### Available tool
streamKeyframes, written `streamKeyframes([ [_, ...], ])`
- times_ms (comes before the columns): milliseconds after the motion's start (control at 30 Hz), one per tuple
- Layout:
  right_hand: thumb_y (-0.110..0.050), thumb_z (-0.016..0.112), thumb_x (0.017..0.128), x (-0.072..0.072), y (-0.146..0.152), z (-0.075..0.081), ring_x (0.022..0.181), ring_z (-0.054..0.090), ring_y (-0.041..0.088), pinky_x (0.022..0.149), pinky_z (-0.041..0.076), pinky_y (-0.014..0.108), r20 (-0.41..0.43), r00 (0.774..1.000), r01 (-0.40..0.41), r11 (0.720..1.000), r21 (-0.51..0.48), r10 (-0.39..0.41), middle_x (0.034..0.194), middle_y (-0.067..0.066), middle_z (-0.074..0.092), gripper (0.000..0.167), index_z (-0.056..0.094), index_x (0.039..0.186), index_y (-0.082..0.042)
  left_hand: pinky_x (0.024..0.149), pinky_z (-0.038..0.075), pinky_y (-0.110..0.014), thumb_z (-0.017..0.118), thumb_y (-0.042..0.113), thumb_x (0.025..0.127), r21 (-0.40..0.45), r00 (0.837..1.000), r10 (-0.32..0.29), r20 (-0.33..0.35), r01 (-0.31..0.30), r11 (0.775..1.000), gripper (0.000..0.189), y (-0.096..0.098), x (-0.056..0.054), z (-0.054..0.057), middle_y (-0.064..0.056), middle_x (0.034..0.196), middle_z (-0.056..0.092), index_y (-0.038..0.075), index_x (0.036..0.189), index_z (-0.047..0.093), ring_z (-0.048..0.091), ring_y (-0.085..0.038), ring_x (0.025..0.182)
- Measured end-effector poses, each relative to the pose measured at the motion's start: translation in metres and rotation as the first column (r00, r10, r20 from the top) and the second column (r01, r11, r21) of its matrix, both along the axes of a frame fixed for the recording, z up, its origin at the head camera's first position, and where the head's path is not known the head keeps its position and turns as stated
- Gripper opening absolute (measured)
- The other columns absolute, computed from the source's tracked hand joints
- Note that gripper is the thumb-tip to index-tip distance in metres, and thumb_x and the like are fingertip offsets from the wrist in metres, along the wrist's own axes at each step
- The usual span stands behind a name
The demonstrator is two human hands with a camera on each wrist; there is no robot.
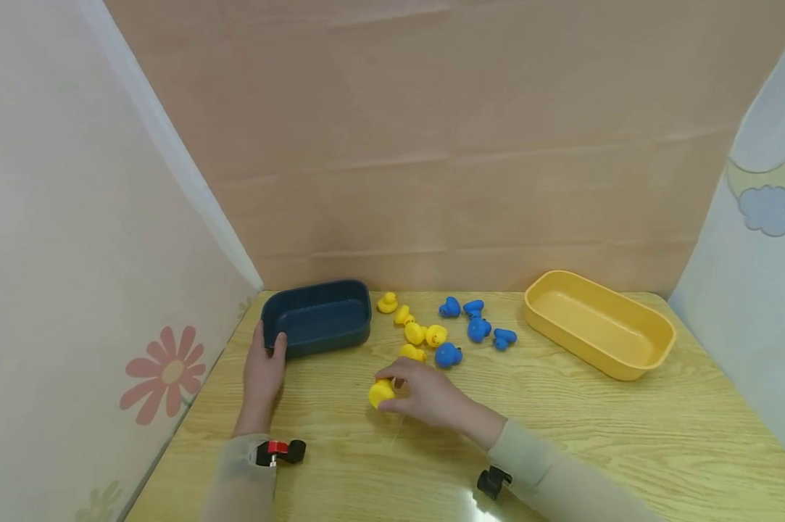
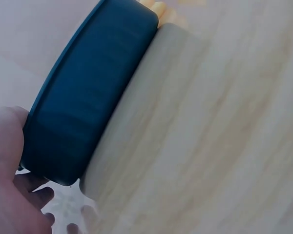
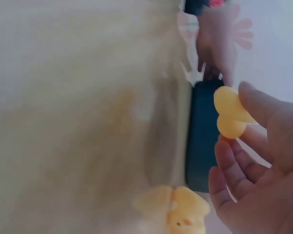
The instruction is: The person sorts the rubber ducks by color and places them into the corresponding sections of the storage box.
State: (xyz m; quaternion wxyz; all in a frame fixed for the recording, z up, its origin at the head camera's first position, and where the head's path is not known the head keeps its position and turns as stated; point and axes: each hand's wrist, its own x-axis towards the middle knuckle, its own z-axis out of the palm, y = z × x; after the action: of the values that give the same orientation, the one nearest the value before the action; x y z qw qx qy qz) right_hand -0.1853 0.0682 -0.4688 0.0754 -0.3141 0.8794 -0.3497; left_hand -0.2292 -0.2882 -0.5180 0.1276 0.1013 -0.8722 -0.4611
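Note:
My left hand (image 1: 264, 371) grips the near left corner of a dark blue tub (image 1: 330, 342), its thumb at the front wall. In the left wrist view the tub's outer wall (image 2: 83, 92) fills the upper left, with the fingers past its end. A yellow rubber duck (image 1: 380, 394) is pinched between the thumb and fingers of my right hand (image 1: 431, 394), above the table in front of the other ducks. The right wrist view shows this duck (image 3: 229, 124) side-on. Just beyond the right hand lies another yellow duck (image 1: 413, 353), partly covered by it.
Several yellow ducks (image 1: 414, 333) lie in a loose group right of the dark blue tub. Several blue ducks (image 1: 478, 330) are scattered beside them. A yellow tub (image 1: 597, 341) stands angled at the back right of the wooden table (image 1: 562, 428). A brown backdrop (image 1: 444, 145) rises behind.

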Motion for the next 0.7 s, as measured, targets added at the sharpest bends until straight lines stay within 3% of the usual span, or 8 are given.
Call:
streamKeyframes([
  [267, -0.036, 0.086, 0.100, -0.028, 0.000, 0.022, 0.109, 0.069, 0.027, 0.084, 0.057, 0.038, -0.097, 0.985, 0.140, 0.989, -0.051, -0.144, 0.127, 0.001, 0.071, 0.048, 0.075, 0.142, -0.015, 0.130, 0.025, -0.063, 0.047, 0.051, 0.117, 0.040, 1.000, 0.019, -0.017, -0.018, 0.999, 0.083, 0.005, 0.002, 0.000, -0.021, 0.181, 0.018, 0.010, 0.179, 0.010, 0.024, -0.047, 0.164],
  [433, -0.036, 0.085, 0.100, -0.050, -0.004, 0.027, 0.109, 0.068, 0.029, 0.083, 0.056, 0.040, -0.138, 0.973, 0.178, 0.982, -0.055, -0.184, 0.120, 0.003, 0.071, 0.051, 0.074, 0.144, -0.013, 0.130, 0.026, -0.063, 0.047, 0.053, 0.117, 0.052, 1.000, 0.012, -0.023, -0.010, 0.999, 0.083, 0.004, 0.001, -0.006, -0.020, 0.182, 0.018, 0.011, 0.179, 0.011, 0.024, -0.046, 0.164],
  [700, -0.040, 0.083, 0.102, -0.076, -0.021, 0.031, 0.115, 0.070, 0.028, 0.091, 0.059, 0.045, -0.147, 0.963, 0.218, 0.973, -0.075, -0.227, 0.130, 0.005, 0.071, 0.053, 0.073, 0.146, -0.013, 0.130, 0.026, -0.063, 0.047, 0.054, 0.117, 0.048, 0.999, 0.013, -0.036, -0.011, 0.999, 0.083, 0.005, -0.001, -0.011, -0.018, 0.182, 0.019, 0.011, 0.179, 0.012, 0.024, -0.044, 0.164],
])
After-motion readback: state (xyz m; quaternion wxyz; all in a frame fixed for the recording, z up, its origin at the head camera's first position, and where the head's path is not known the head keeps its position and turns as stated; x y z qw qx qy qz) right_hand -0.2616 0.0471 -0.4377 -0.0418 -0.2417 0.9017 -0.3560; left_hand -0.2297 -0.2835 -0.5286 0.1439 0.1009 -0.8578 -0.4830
